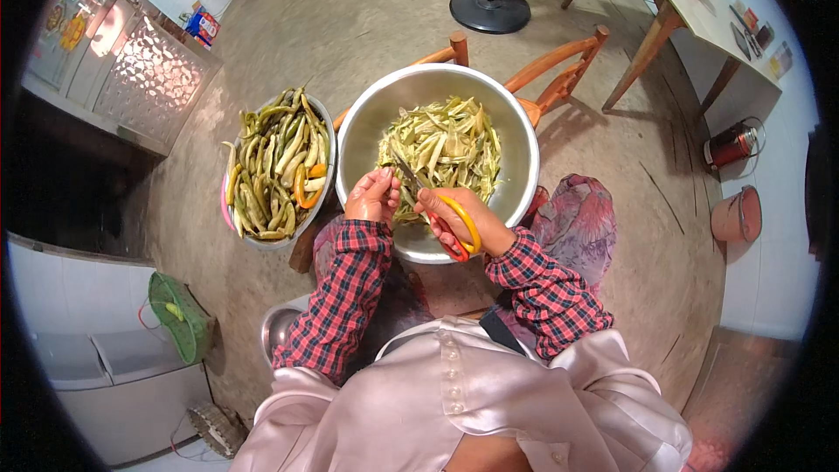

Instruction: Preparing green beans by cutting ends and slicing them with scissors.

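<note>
A wide metal basin [520,144] stands in front of me, with a heap of cut green-yellow vegetable strips [452,137] in it. My right hand [462,217] grips scissors [469,223] with red and yellow handles over the near side of the basin; their blades point up and left. My left hand [373,195] is at the basin's near left rim, fingers pinched together beside the blades; what small piece it holds is mostly hidden. Left of the basin, an oval bowl [330,144] is piled with long, whole pickled peppers [272,164]; a loop of orange-yellow handle [307,187] lies on them.
A wooden chair [557,72] stands behind the basin, and a black round stand base [489,9] beyond it. At right are a table [714,6], a red thermos [731,147] and a bucket [737,216]. A green basket [180,318] and a metal bowl [280,328] are at lower left.
</note>
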A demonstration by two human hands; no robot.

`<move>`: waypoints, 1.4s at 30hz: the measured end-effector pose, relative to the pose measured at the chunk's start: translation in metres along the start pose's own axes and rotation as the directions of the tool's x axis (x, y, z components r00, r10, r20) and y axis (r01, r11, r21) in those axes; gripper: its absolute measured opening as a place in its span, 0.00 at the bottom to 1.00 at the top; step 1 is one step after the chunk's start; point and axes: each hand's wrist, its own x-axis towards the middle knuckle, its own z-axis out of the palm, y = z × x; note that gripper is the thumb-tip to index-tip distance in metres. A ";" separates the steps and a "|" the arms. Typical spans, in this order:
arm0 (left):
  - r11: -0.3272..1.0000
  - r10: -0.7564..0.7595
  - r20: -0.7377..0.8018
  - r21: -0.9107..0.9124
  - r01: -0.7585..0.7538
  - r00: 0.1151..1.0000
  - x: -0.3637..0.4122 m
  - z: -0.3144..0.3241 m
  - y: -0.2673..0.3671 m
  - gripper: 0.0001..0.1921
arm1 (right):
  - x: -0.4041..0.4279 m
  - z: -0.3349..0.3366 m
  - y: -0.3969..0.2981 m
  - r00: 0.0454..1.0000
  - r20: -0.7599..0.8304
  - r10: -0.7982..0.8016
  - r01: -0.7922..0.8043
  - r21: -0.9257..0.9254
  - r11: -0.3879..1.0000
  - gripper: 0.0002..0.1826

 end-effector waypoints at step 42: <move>0.996 -0.094 0.000 -0.010 0.094 0.996 -0.001 -0.007 0.000 0.07 | 0.003 -0.012 0.003 0.995 -0.098 -0.006 0.027 0.224 0.974 0.25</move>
